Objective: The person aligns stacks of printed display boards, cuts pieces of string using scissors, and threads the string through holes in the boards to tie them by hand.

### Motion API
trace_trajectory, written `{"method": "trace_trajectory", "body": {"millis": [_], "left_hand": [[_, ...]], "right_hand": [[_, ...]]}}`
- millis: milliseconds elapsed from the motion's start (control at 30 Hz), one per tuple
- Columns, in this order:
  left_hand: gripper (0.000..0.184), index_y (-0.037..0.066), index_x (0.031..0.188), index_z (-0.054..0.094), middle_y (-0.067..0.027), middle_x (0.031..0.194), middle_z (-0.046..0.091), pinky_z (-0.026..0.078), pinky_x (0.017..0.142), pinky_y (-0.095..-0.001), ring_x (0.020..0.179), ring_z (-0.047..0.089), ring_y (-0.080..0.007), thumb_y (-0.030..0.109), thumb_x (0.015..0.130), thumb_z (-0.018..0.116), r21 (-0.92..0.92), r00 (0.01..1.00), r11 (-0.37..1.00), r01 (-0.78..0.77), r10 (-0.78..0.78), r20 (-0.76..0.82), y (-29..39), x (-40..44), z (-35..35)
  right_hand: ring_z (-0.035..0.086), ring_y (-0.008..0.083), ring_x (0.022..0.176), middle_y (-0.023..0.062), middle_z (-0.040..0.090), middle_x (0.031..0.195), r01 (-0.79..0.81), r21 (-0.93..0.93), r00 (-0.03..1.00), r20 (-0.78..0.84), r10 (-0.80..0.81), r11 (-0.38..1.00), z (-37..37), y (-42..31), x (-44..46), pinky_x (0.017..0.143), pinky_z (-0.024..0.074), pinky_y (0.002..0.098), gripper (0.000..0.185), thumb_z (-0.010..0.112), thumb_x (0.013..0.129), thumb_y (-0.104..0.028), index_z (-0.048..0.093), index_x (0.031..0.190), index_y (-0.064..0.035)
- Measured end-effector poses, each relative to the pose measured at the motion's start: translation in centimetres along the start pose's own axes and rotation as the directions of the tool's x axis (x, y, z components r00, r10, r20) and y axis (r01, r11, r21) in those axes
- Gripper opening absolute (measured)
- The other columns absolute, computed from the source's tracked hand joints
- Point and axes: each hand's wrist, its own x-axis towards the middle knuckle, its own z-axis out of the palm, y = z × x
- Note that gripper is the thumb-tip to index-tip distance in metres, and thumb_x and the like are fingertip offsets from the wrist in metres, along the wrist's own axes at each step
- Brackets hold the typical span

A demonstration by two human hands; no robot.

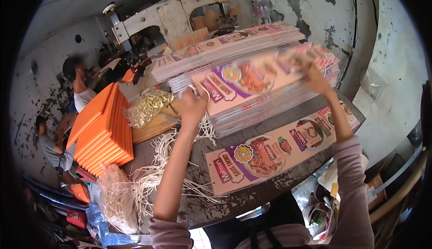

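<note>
A tall stack of long printed sheets (265,107) stands at the middle of the table. My left hand (195,103) is closed at the stack's left end, with a white cord (205,91) at its fingers. My right hand (315,79), blurred, lies over the top sheet near its right part; its fingers are smeared. Another printed sheet (263,157) lies flat at the table's front edge. White cords (168,163) are heaped beside my left forearm. A second stack of printed sheets (225,49) stands behind.
Orange folded pieces (103,130) are piled at the left, by a bag of gold clips (150,107) and a plastic bag of cords (118,197). A large machine (171,15) stands behind. Two people (83,87) are at the far left.
</note>
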Motion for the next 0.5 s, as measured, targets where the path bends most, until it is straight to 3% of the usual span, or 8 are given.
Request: {"method": "trace_trajectory", "body": {"millis": [33, 100, 133, 233, 267, 367, 433, 500], "left_hand": [[0.036, -0.005, 0.114, 0.049, -0.0103, 0.09, 0.062, 0.045, 0.065, -0.0269, 0.073, 0.056, -0.0142, 0.016, 0.085, 0.056, 0.002, 1.0, 1.0, -0.002, 0.002, -0.006, -1.3, 0.2, 0.9], [0.037, 0.0, 0.12, 0.049, -0.008, 0.101, 0.058, 0.043, 0.071, -0.0265, 0.08, 0.054, -0.0136, 0.016, 0.087, 0.051, -0.444, 0.999, 0.895, 0.039, -0.031, 0.026, -2.9, -0.4, 1.9], [0.037, 0.0, 0.12, 0.049, -0.008, 0.101, 0.058, 0.043, 0.071, -0.0265, 0.08, 0.054, -0.0136, 0.016, 0.087, 0.051, -0.438, 0.999, 0.898, 0.038, -0.031, 0.022, -3.1, -0.2, 1.6], [0.049, 0.006, 0.132, 0.039, -0.0069, 0.11, 0.055, 0.038, 0.084, -0.0278, 0.097, 0.049, -0.0143, 0.015, 0.085, 0.05, -0.655, 0.976, 0.724, 0.214, -0.141, 0.164, -3.7, -1.0, -0.3], [0.049, 0.007, 0.132, 0.038, -0.007, 0.111, 0.054, 0.037, 0.087, -0.0294, 0.102, 0.047, -0.0131, 0.015, 0.085, 0.05, -0.614, 0.974, 0.756, 0.226, -0.176, 0.143, -4.2, -1.2, -1.0], [0.043, 0.007, 0.128, 0.043, -0.0054, 0.108, 0.055, 0.039, 0.083, -0.0284, 0.099, 0.048, -0.012, 0.013, 0.086, 0.048, -0.507, 0.985, 0.847, 0.158, -0.171, 0.023, -5.0, -3.6, -2.9], [0.034, 0.005, 0.121, 0.049, -0.0044, 0.102, 0.057, 0.041, 0.075, -0.0259, 0.094, 0.052, -0.0121, 0.012, 0.088, 0.044, -0.318, 0.994, 0.946, 0.069, -0.038, 0.103, -6.4, -5.8, -4.4], [0.024, -0.002, 0.108, 0.054, -0.0099, 0.09, 0.061, 0.046, 0.065, -0.0263, 0.075, 0.058, -0.0133, 0.008, 0.087, 0.047, -0.127, 0.963, 0.992, -0.002, 0.036, 0.266, -7.5, -8.6, -5.4]], "right_hand": [[0.044, 0.034, 0.105, 0.0158, 0.043, 0.097, -0.073, 0.059, 0.99, 0.121, 0.066, 0.996, 1.3, 0.3, -0.7, 0.089, 0.0376, 0.0389, 0.064, 0.046, 0.057, 0.008, 0.052, 0.12, -0.0054], [0.045, 0.032, 0.1, 0.015, 0.041, 0.097, -0.123, 0.047, 0.989, 0.092, 0.118, 0.991, 1.6, -0.5, -1.3, 0.088, 0.0373, 0.035, 0.069, 0.043, 0.055, 0.008, 0.051, 0.122, -0.007], [0.046, 0.03, 0.095, 0.0142, 0.039, 0.097, -0.181, 0.036, 0.982, 0.067, 0.178, 0.983, 1.6, -0.8, -1.3, 0.088, 0.037, 0.031, 0.073, 0.04, 0.053, 0.009, 0.05, 0.124, -0.0086], [0.048, 0.0286, 0.09, 0.014, 0.039, 0.095, -0.18, 0.064, 0.983, 0.047, 0.177, 0.982, 1.2, -1.9, -1.6, 0.084, 0.0386, 0.0311, 0.063, 0.042, 0.059, 0.006, 0.054, 0.119, -0.0083], [0.048, 0.0277, 0.088, 0.0137, 0.039, 0.095, -0.185, 0.093, 0.982, 0.052, 0.181, 0.978, 0.9, -2.1, -1.1, 0.082, 0.0391, 0.0316, 0.058, 0.043, 0.062, 0.005, 0.056, 0.118, -0.0082], [0.049, 0.0244, 0.083, 0.0111, 0.042, 0.089, -0.175, 0.085, 0.984, -0.017, 0.177, 0.981, 1.0, -1.2, -1.1, 0.079, 0.0394, 0.0309, 0.048, 0.044, 0.07, 0.004, 0.058, 0.115, -0.008], [0.05, 0.027, 0.085, 0.0119, 0.044, 0.086, -0.203, 0.123, 0.973, -0.084, 0.214, 0.971, -0.5, -4.0, -0.9, 0.078, 0.0401, 0.0326, 0.045, 0.043, 0.071, 0.002, 0.058, 0.113, -0.0074], [0.051, 0.0296, 0.087, 0.0126, 0.047, 0.084, -0.231, 0.162, 0.957, -0.142, 0.255, 0.959, -2.2, -8.1, -0.7, 0.077, 0.0408, 0.0342, 0.043, 0.043, 0.072, 0.001, 0.058, 0.111, -0.0067]]}}
